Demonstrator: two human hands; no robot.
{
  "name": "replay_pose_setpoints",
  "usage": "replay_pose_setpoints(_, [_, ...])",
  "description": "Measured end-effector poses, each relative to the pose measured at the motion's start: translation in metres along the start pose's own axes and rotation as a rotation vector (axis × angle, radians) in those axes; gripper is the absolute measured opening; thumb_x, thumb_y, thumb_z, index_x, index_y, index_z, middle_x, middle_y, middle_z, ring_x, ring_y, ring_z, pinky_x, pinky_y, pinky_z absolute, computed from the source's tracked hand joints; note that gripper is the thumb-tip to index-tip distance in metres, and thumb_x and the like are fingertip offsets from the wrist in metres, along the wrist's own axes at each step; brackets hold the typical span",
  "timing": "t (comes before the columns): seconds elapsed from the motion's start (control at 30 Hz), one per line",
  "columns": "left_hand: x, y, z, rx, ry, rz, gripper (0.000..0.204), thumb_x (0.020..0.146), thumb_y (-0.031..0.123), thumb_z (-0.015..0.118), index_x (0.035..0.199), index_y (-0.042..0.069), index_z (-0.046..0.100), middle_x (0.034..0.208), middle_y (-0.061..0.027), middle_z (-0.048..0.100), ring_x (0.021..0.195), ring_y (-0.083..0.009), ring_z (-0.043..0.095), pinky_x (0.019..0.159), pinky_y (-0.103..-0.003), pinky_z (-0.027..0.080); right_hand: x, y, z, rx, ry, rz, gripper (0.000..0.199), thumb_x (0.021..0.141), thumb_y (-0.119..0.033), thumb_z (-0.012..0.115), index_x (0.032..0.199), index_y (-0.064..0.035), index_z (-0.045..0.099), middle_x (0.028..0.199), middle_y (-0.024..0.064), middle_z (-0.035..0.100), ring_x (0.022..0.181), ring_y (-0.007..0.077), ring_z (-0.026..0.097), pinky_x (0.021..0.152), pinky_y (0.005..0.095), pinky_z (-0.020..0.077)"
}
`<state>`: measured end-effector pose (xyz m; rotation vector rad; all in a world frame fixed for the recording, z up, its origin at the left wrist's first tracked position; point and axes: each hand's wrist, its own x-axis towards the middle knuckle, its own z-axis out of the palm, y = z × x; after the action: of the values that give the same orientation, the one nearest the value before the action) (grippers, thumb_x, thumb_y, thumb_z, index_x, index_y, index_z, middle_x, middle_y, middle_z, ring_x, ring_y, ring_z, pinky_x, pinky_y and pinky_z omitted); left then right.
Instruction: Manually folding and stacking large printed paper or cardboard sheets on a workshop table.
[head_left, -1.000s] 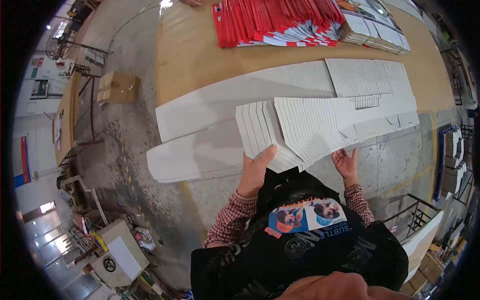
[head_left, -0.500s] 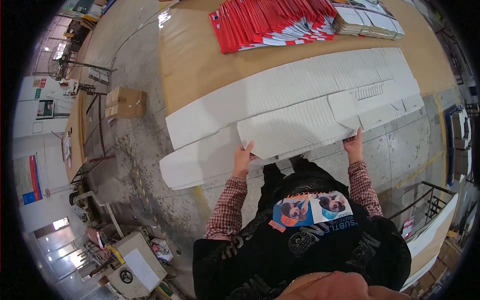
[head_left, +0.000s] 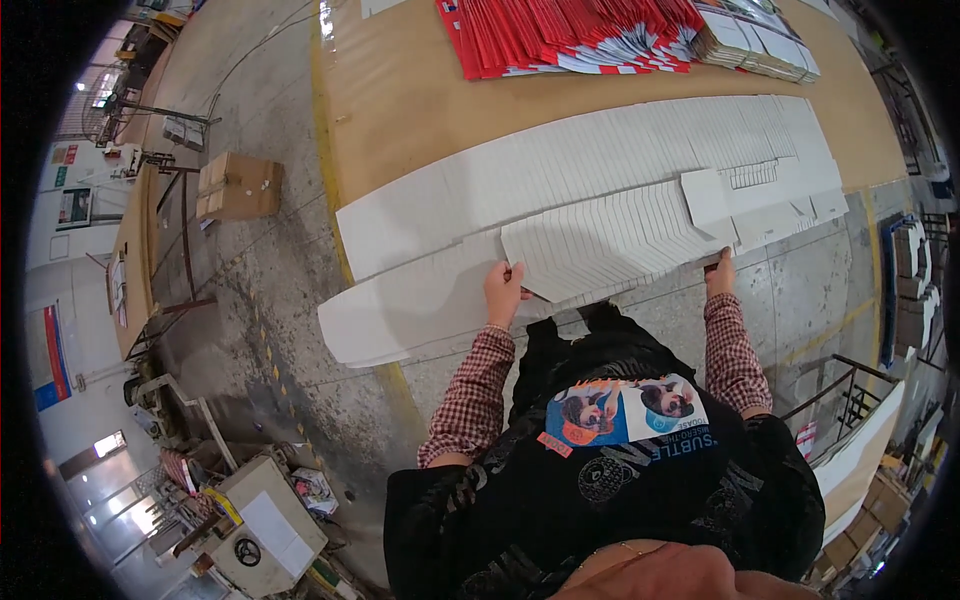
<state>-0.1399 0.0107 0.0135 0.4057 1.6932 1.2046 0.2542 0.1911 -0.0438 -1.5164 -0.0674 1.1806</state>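
Head view: left hand point(head_left: 505, 295) and right hand point(head_left: 719, 275) pinch white sheets point(head_left: 600, 245) above them mid-frame, long axis rising rightward.

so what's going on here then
A person's left hand grips a fanned white stack near its left corner, and the right hand holds its near edge farther right. Another overlapping white row lies just beyond, on a brown-topped table. Red-and-white pieces are piled farther back.
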Motion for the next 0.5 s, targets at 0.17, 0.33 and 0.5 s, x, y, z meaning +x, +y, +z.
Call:
replay_pose_setpoints(0.17, [-0.006, -0.01, -0.02, -0.032, 0.025, -0.007, 0.023, 0.086, 0.017, 0.054, 0.073, 0.0, 0.046, 0.065, -0.0044, 0.052, 0.049, -0.0111, 0.054, 0.041, -0.024, 0.048, -0.011, 0.02, 0.013, -0.091, -0.123, -0.006, 0.036, 0.089, -0.029, 0.05, 0.106, 0.0033, 0.052, 0.103, 0.0072, 0.054, 0.092, 0.0203, 0.052, 0.08, 0.0332, 0.0436])
replay_pose_setpoints(0.33, [0.002, -0.01, 0.006, -0.009, -0.042, 0.025, 0.023, 0.084, 0.018, 0.055, 0.077, -0.003, 0.052, 0.066, -0.0068, 0.055, 0.05, -0.0131, 0.057, 0.04, -0.025, 0.048, 0.055, 0.013, -0.034, -0.052, -0.261, 0.057, 0.039, 0.09, -0.034, 0.047, 0.11, -0.0013, 0.052, 0.105, 0.0071, 0.055, 0.095, 0.0215, 0.052, 0.084, 0.0341, 0.0429])
replay_pose_setpoints(0.5, [0.001, 0.02, -0.013, 0.456, -0.176, -0.147, 0.025, 0.08, 0.022, 0.058, 0.073, -0.002, 0.056, 0.063, -0.0097, 0.057, 0.051, -0.0193, 0.058, 0.044, -0.031, 0.048, 0.037, 0.0, -0.031, 0.047, -0.062, 0.11, 0.039, 0.089, -0.036, 0.043, 0.112, -0.0054, 0.052, 0.108, 0.0086, 0.055, 0.1, 0.0217, 0.05, 0.087, 0.0331, 0.0418])
